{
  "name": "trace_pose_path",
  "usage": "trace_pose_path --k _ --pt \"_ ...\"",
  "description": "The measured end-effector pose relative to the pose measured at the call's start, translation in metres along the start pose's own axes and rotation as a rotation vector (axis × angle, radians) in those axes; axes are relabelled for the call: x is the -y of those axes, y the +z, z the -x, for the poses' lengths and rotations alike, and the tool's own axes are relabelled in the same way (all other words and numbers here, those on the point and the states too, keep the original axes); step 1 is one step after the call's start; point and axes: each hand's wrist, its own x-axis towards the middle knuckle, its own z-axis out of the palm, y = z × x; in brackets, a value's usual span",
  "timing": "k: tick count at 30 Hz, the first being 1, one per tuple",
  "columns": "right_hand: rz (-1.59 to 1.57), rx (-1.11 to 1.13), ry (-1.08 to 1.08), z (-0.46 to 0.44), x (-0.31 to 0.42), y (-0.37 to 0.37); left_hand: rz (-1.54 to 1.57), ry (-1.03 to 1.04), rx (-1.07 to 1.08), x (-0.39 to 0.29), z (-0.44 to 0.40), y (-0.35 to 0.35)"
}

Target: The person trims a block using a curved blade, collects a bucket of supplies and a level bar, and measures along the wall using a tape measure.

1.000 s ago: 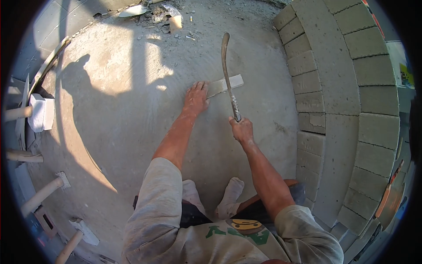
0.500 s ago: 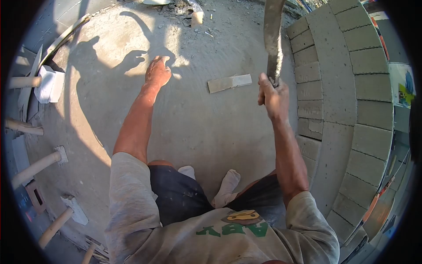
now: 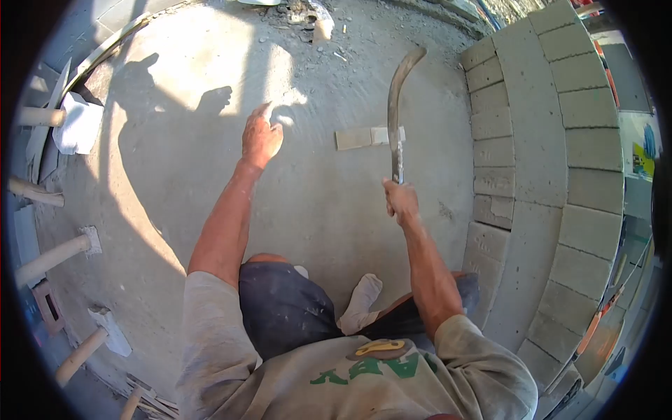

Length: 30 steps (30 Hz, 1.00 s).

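My right hand (image 3: 402, 200) is closed round the handle of a long curved machete (image 3: 394, 105). Its blade points away from me and hooks to the right at the tip. Beneath the blade in this view lies a thin flat block piece (image 3: 353, 138) on the concrete floor, partly hidden by the machete. I cannot tell whether the two touch. My left hand (image 3: 262, 138) hangs over the floor with nothing in it, index finger and thumb stretched out and apart, other fingers partly curled.
Light-grey blocks (image 3: 586, 143) form a low wall on my right. Several round wooden props (image 3: 56, 259) stand along the left, one by a white block (image 3: 78, 124). Rubble (image 3: 301, 24) lies at the far edge. My feet (image 3: 361, 301) are on the concrete floor (image 3: 315, 210).
My right hand has come left and nearer to me, and the machete has swung down into fuller view. My left hand has shifted slightly right and nearer, its index finger straighter.
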Motion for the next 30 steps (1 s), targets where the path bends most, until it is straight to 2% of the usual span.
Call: trace_pose_path --k 1,2,4,7,9,11,13,16,21,22,25,26,28,29,30 --pt "-0.119 -0.030 -0.087 0.012 0.013 -0.015 0.064 -0.010 0.031 -0.015 -0.002 -0.002" --pt "-0.198 -0.055 -0.194 0.015 0.035 -0.028 0.139 0.000 -0.038 -0.033 -0.033 -0.011" --pt "-0.291 -0.147 -0.289 0.029 0.064 -0.053 0.123 0.100 -0.075 -0.065 -0.042 -0.007" --pt "-0.307 -0.290 -0.369 0.042 0.066 -0.074 -0.022 0.198 0.064 -0.106 -0.053 0.011" --pt "-0.331 -0.350 -0.384 0.045 0.036 -0.076 -0.139 0.220 0.169 -0.124 -0.055 0.043" --pt "-0.177 -0.511 -0.215 0.038 -0.012 -0.066 -0.261 0.171 0.294 -0.132 -0.050 0.089" --pt "-0.133 -0.457 0.043 0.043 -0.057 -0.053 -0.380 0.092 0.456 -0.137 -0.031 0.123" --pt "-0.280 -0.364 0.165 0.060 -0.092 -0.030 -0.427 0.045 0.352 -0.116 0.006 0.157" --pt "-0.265 -0.254 0.038 0.067 -0.056 -0.042 -0.292 0.243 0.257 -0.088 -0.003 0.149" --pt "-0.264 -0.228 -0.007 0.069 -0.039 -0.048 -0.281 0.282 0.240 -0.090 -0.012 0.142" --pt "-0.305 -0.253 -0.408 0.086 0.059 -0.083 -0.203 0.203 0.065 -0.098 -0.050 0.123" --pt "-0.291 -0.307 -0.588 0.094 0.096 -0.100 -0.139 0.167 -0.007 -0.095 -0.062 0.117" --pt "-0.464 -0.391 -1.014 0.124 0.184 -0.131 -0.063 0.108 -0.083 -0.083 -0.078 0.093" --pt "-0.478 -0.303 -1.301 0.133 0.219 -0.157 -0.047 0.086 -0.092 -0.078 -0.081 0.076" --pt "-0.405 -0.184 -1.298 0.137 0.237 -0.183 -0.062 0.049 -0.096 -0.066 -0.079 0.067"
